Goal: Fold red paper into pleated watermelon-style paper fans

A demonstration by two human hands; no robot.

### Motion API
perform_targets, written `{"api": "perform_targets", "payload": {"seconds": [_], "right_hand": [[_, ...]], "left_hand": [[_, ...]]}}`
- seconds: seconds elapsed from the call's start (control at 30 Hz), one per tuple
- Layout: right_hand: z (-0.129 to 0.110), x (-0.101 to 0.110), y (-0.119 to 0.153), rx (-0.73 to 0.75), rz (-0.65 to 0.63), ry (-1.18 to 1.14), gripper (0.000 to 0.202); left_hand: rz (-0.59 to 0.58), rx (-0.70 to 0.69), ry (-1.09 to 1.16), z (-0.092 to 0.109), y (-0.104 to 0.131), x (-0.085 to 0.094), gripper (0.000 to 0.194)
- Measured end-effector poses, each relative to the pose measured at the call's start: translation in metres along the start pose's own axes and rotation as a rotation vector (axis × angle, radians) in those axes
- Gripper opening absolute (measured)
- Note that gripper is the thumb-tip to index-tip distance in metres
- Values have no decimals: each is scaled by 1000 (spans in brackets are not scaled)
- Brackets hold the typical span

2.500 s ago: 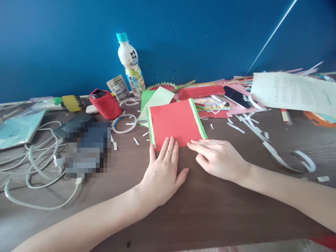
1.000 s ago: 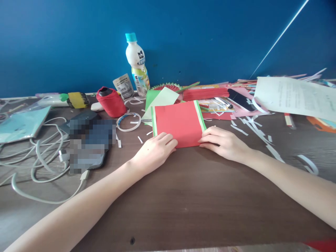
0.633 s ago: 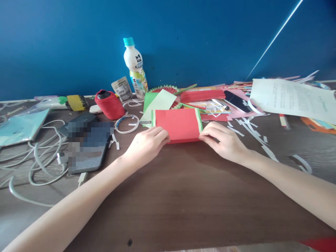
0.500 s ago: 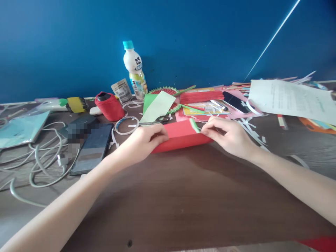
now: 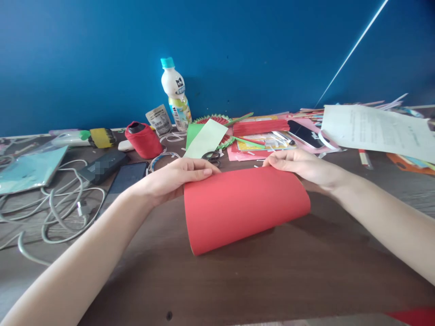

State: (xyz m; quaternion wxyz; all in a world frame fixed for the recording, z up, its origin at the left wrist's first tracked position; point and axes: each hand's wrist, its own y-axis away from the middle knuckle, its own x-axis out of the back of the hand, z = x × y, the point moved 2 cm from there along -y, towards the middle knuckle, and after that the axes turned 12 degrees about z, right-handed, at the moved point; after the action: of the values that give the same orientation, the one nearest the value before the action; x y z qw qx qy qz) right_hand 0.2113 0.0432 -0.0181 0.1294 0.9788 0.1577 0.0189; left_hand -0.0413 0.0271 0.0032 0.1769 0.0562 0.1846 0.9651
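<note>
A sheet of red paper (image 5: 243, 206), curved over into a loose roll, is held up above the brown table (image 5: 217, 280). My left hand (image 5: 185, 176) grips its upper left corner, thumb on top and fingers hidden behind. At the upper right edge, my right hand (image 5: 299, 167) pinches the paper, with part of its fingers out of sight behind it. Just beyond my left hand lie black-handled scissors (image 5: 212, 157). A pale green paper piece (image 5: 207, 140) rests behind them, near a red and green pleated paper fan (image 5: 226, 138).
A drink bottle (image 5: 176, 97) stands by the blue wall, beside a red-wrapped roll (image 5: 144, 140). Phones (image 5: 127, 176), a black power bank (image 5: 103, 167) and looped white cables (image 5: 54, 217) lie left. Folded red paper (image 5: 260, 127) and a printed sheet (image 5: 377, 131) are right.
The red paper has turned so its broad outer face now shows toward me and hangs lower. The light green strip at its right edge is out of sight. Both hands still hold it.
</note>
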Motion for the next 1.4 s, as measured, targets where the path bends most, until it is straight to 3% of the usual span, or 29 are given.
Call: {"api": "perform_targets", "payload": {"seconds": [0.17,0.33,0.4,0.5,0.6,0.7,1.0,1.23,1.4], "right_hand": [[15,2,-9,-157,-153,-24,22],[17,-2,-9,-99,-177,86,29],[18,-1,-10,-48,-141,179,32],[21,2,-13,82,-5,456,28],[21,2,-13,327,125,755,18],[20,-3,-11,534,128,933,13],[31,-23,-6,718,74,967,10],[34,-27,-5,777,55,930,13],[37,-27,-4,922,42,979,19]], "left_hand": [[-60,142,54,-24,-20,10,21],[-83,126,33,-29,-25,18,21],[-62,68,-78,-27,-26,19,24],[15,-99,-499,-25,-27,16,26],[123,-300,-879,-22,-25,8,21],[206,-388,-1035,-21,-19,-2,22],[257,-452,-1280,-21,-11,-19,19],[268,-742,-1221,-35,-16,-35,13],[325,-875,-1309,-44,-15,-41,18]]}}
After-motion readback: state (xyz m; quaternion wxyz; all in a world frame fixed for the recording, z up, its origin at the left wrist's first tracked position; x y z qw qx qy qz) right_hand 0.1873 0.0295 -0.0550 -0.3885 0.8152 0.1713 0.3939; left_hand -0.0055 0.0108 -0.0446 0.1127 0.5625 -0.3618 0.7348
